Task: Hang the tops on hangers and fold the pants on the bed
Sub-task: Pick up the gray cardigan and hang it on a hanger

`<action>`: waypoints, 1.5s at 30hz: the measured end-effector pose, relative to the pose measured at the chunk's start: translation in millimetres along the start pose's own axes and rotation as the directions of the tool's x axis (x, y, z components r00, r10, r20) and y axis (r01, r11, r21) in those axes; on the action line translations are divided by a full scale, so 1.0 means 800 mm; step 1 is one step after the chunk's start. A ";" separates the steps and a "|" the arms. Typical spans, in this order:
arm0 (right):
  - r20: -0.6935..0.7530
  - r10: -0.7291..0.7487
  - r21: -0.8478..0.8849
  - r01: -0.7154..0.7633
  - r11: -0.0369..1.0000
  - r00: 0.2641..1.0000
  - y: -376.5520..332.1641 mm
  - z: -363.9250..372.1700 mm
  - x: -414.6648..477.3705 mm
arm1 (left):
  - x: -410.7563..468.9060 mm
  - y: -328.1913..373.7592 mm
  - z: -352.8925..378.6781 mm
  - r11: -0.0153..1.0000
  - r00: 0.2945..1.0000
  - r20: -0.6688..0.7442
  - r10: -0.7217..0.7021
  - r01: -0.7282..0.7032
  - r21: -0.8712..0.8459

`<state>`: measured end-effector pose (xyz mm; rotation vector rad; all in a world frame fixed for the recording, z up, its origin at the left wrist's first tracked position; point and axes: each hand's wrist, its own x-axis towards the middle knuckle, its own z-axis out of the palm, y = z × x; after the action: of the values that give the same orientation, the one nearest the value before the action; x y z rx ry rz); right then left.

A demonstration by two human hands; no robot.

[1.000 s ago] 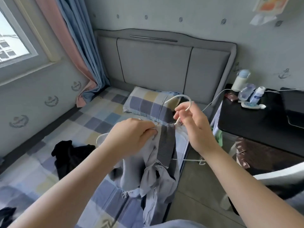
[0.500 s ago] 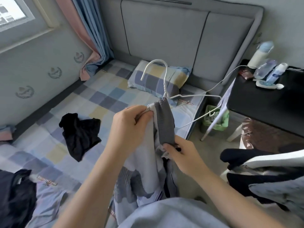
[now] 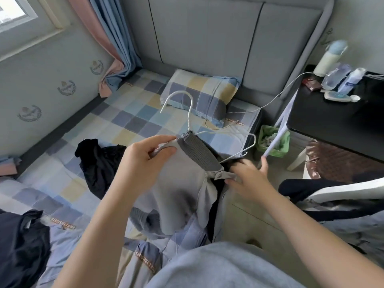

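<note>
Bed (image 3: 128, 113), checked sheet. Dark garment (image 3: 22, 246) heaped at the near left corner. Black garment (image 3: 99, 161) crumpled mid-bed, apart from it.

Left hand (image 3: 145, 161) raised over the bed, forearm reaching in from below. Thumb and forefinger pinch the shoulder of the grey top (image 3: 178, 183) over one arm of the white hanger (image 3: 190, 115). Hook upright above the ribbed collar. Top hangs down from the hanger at the bed's edge.

Right hand (image 3: 247, 179) lower, palm down, at the top's zip edge. Motion-blurred; fingertips seem to pinch the fabric. Hanger's other arm is bare and sticks out to the right.
</note>
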<state>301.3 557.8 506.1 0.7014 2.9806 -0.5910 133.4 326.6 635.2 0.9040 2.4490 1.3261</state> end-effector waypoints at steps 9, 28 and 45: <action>-0.313 0.043 0.109 -0.009 0.994 0.949 0.017 -0.015 0.003 | -0.005 -0.025 -0.021 0.980 0.999 0.039 -0.023 0.031 -0.199; -0.420 -0.042 0.269 0.168 0.948 0.907 0.019 -0.064 0.014 | -0.010 -0.034 -0.058 0.887 0.998 0.059 0.030 0.001 -0.462; -0.302 0.041 0.379 0.080 0.922 0.952 0.006 -0.092 0.002 | -0.009 -0.021 -0.070 0.995 0.994 0.099 -0.040 0.031 0.095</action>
<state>306.9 589.6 572.3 0.8550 3.1824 -1.2038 106.8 277.3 652.7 0.9213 2.4551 1.1339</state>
